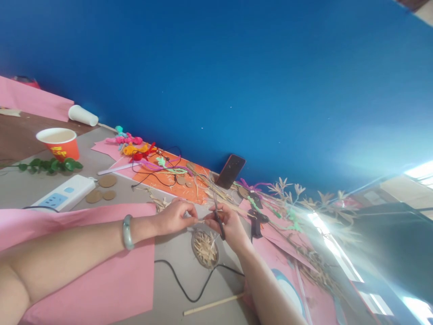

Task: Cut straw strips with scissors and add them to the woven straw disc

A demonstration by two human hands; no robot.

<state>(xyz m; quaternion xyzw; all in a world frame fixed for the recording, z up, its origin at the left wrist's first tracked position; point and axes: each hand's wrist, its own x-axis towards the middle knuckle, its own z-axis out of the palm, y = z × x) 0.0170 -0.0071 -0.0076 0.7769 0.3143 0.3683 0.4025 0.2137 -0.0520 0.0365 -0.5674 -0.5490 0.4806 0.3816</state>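
My left hand (176, 217), below a jade-coloured bangle (127, 232), pinches one end of a small pale strip (201, 221). The fingertips of my right hand (228, 225) close on the strip's other end, and dark-handled scissors (219, 220) hang on that same hand with their blades pointing up and away. Just below both hands, a small oval dish (192, 246) holds a pile of short straw-coloured pieces (206, 248). The strip is too small to make out in detail.
A phone (231, 171) leans against the blue wall (216, 81). A glue gun (257, 222) lies right of my hands. At left are a paper cup (62, 146), a power strip (66, 193) and cardboard discs (107, 181). A black cable (189, 295) and stick (213, 304) lie in front.
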